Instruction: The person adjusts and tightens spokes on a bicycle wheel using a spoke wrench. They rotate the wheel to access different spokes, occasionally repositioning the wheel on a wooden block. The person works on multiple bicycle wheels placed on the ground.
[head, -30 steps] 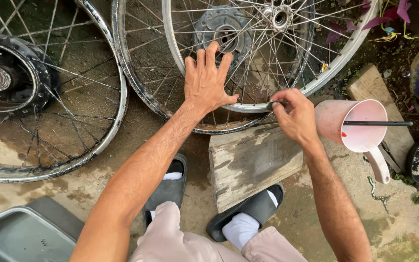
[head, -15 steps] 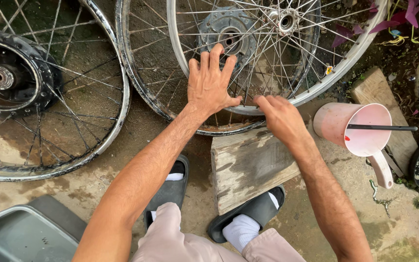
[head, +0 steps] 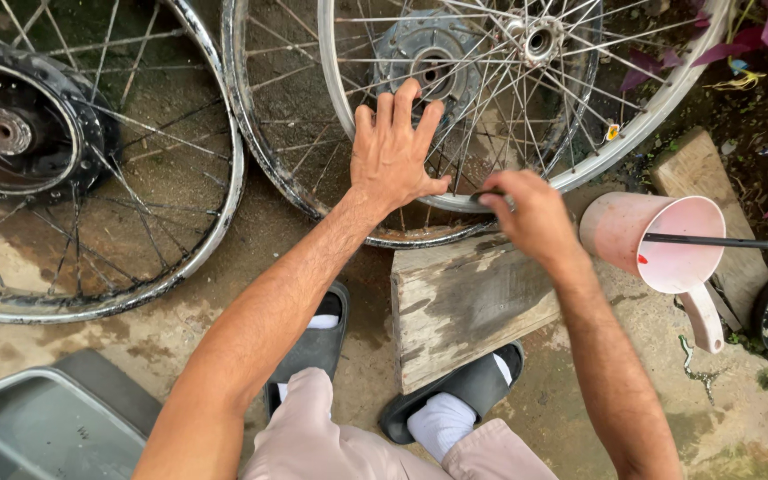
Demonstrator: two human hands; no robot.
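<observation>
Fingers of the right hand (head: 535,213) are pinched together on a small dark tool (head: 488,196), whose tip sits at the rim of the shiny spoked wheel (head: 580,173). The left hand (head: 393,151) lies spread flat over the spokes and rim just beside it, pressing rather than gripping. That wheel leans over a rustier wheel (head: 264,169) behind it, its low edge above a weathered wooden block (head: 468,307). It looks stiff and fairly light at the rim, heavier at the hub; the thin spokes would likely bend under a hard squeeze, so the rim seems the safer hold. A third wheel (head: 135,267) lies to the left. A pink jug (head: 660,244) with a dark rod across it stands to the right.
</observation>
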